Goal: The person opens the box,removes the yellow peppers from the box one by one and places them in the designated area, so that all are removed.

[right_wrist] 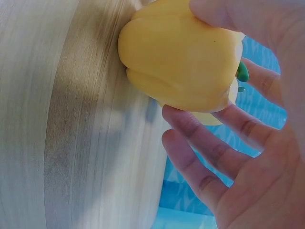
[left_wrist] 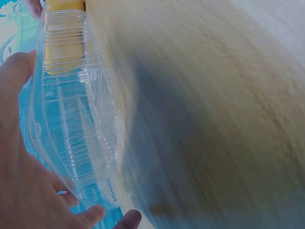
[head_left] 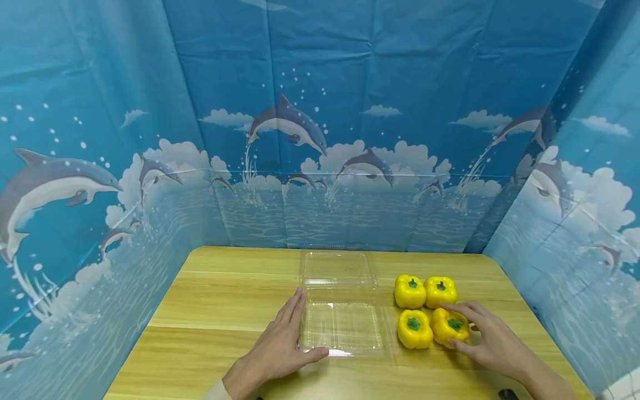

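Observation:
A clear plastic clamshell container (head_left: 345, 328) lies with its lid (head_left: 340, 266) folded back on the wooden table. My left hand (head_left: 280, 339) rests against its left side, fingers fairly straight and thumb at the near edge; the left wrist view shows the same hand beside the ribbed wall. To the right, several yellow bell peppers with green stems stand in two rows. My right hand (head_left: 492, 339) holds the near-right bell pepper (head_left: 447, 328) between thumb and fingers. In the right wrist view the thumb lies on one side of this pepper (right_wrist: 181, 57), fingers on the other.
Beside the held pepper stands another bell pepper (head_left: 415, 329); behind are a far-left one (head_left: 410, 291) and a far-right one (head_left: 440, 291). A blue dolphin-print curtain (head_left: 340, 216) borders the table (head_left: 220, 311) at back and sides. A small black object (head_left: 508, 394) shows at the near edge.

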The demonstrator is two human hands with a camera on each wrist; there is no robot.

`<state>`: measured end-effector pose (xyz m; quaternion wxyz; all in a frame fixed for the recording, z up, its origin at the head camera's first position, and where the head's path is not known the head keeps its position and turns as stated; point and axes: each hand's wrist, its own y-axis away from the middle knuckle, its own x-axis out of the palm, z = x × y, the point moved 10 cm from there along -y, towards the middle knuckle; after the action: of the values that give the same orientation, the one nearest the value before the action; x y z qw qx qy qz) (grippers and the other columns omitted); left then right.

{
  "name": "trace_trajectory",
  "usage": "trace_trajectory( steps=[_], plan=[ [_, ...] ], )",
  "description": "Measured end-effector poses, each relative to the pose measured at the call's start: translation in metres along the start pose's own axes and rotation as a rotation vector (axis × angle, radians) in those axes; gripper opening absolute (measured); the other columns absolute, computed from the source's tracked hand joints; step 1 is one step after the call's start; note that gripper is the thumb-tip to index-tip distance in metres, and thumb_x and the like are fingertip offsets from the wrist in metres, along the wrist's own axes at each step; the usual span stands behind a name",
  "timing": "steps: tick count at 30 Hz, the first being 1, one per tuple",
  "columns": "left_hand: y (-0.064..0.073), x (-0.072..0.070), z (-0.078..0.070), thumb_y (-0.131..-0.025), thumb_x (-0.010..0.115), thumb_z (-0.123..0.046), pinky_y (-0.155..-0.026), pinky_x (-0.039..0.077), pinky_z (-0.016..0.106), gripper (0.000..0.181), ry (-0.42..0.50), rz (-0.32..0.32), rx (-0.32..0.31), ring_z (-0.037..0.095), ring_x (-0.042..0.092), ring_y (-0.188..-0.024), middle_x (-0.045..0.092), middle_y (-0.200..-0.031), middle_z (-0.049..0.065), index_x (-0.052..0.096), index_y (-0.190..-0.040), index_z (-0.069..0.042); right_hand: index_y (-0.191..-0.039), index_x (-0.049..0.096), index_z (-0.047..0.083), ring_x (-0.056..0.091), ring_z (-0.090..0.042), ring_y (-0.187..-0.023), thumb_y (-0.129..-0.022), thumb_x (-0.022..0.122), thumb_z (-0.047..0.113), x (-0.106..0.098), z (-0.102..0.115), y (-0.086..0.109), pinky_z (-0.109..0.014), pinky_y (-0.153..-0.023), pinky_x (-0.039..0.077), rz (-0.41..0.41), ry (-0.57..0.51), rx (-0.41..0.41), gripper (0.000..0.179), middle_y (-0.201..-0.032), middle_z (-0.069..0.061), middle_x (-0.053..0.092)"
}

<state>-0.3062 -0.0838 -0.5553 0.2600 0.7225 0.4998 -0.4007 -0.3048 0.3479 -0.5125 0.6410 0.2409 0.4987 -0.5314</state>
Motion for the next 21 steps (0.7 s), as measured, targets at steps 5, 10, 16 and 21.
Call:
trace_trajectory(
  steps=[5, 10, 16, 21],
  plan=[
    [0.0, 0.0, 0.0, -0.097, 0.071, -0.088, -0.126, 0.044, 0.087, 0.134, -0.002, 0.001, 0.0, 0.044, 0.023, -0.182, 0.002, -0.2, 0.006, 0.01, -0.189, -0.013, -0.157, 0.072, 0.022, 0.077, -0.025, -0.111, -0.093, 0.101, 0.041, 0.001, -0.001, 0.0, -0.03, -0.083, 0.067, 0.002, -0.01, -0.005, 0.073, -0.132, -0.001, 0.074],
    [0.0, 0.0, 0.0, -0.097, 0.071, -0.09, -0.126, 0.044, 0.086, 0.134, -0.002, 0.001, 0.003, 0.044, 0.022, -0.182, 0.002, -0.2, 0.007, 0.011, -0.189, -0.013, -0.157, 0.072, 0.022, 0.077, -0.026, -0.112, -0.092, 0.102, 0.04, 0.001, -0.003, 0.001, -0.031, -0.083, 0.068, -0.001, -0.018, -0.014, 0.074, -0.132, -0.001, 0.074],
    [0.001, -0.001, -0.002, -0.097, 0.073, -0.087, -0.125, 0.044, 0.087, 0.133, 0.003, 0.002, 0.003, 0.044, 0.022, -0.182, 0.002, -0.2, 0.008, 0.012, -0.189, -0.012, -0.158, 0.072, 0.024, 0.076, -0.023, -0.109, -0.092, 0.102, 0.032, 0.003, -0.012, 0.002, -0.026, -0.079, 0.065, -0.035, -0.07, -0.087, 0.074, -0.127, -0.002, 0.073],
    [0.001, -0.001, -0.002, -0.097, 0.072, -0.088, -0.124, 0.044, 0.088, 0.133, 0.005, 0.005, -0.003, 0.044, 0.023, -0.182, 0.002, -0.2, 0.007, 0.012, -0.189, -0.012, -0.159, 0.072, 0.025, 0.075, -0.025, -0.111, -0.092, 0.102, 0.029, 0.003, -0.01, 0.003, -0.028, -0.079, 0.065, -0.013, -0.087, -0.086, 0.074, -0.128, -0.004, 0.073]
  ],
)
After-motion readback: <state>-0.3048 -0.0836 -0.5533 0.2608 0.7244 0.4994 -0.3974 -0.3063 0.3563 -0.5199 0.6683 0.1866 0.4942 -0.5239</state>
